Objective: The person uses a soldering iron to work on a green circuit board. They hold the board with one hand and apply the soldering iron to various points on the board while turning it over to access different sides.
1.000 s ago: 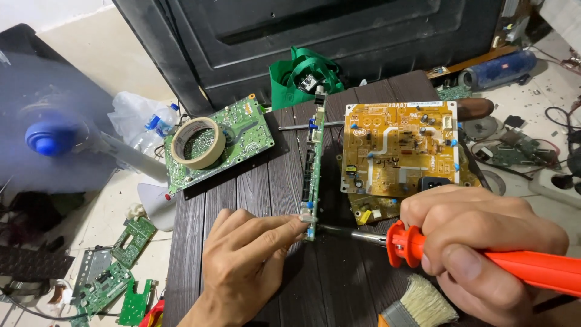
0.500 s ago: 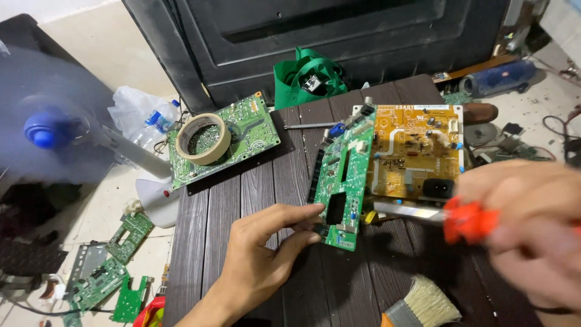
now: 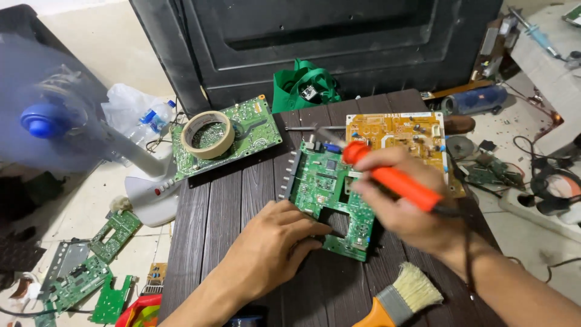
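Note:
A green circuit board lies flat on the dark slatted table. My left hand rests on the board's near left edge, fingers pressing it down. My right hand grips an orange-handled soldering iron, its metal tip pointing up-left over the board's far edge. An orange-yellow circuit board lies just behind and to the right, partly hidden by my right hand.
A second green board with a roll of tape on it overhangs the table's far left. A paintbrush lies at the near edge. A running fan stands left. Board scraps litter the floor; a black panel stands behind.
The green board, first held on edge, has been turned over and laid flat. My right hand has swung the soldering iron from the right to above the board.

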